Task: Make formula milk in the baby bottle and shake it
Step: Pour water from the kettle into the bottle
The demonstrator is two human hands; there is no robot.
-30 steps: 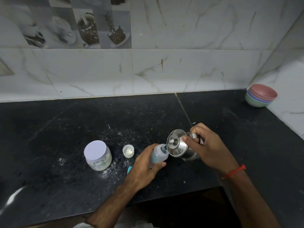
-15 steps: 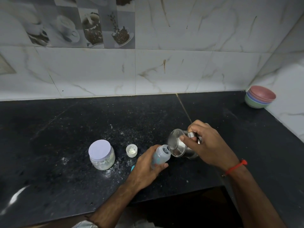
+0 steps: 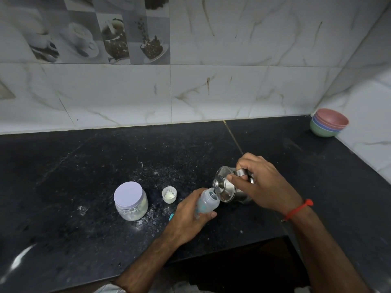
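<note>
Baby bottle [image 3: 208, 203] first: sitting near the worktop's [image 3: 84, 166] front edge, right of centre, neck uncapped and leaning up and to the right toward the kettle. Being gripped around the lower body by the left hand [image 3: 190, 216], fingers wrapped shut on it, thumb lying across the near side. Tilting its long axis from lower left to upper right, so the open mouth is facing the pouring lip directly.

Just beyond and to the right, hanging tipped over the mouth: a small steel kettle [image 3: 227, 189], lidded end turned toward the bottle, lip touching or just above the rim; hard to tell which. Being held by the right hand [image 3: 260, 185], fingers closed around the handle, forefinger pressing on the lid. Probably pouring water now, though no stream showing clearly.

Left of the bottle, a little farther back: a small white cup [image 3: 169, 194] with powder in it, then a lidded jar [image 3: 130, 200]. Peeking out by the left wrist, a teal piece [image 3: 171, 216], unidentifiable. Far off in the back right corner, resting against the wall: stacked bowls [image 3: 328, 125].
</note>
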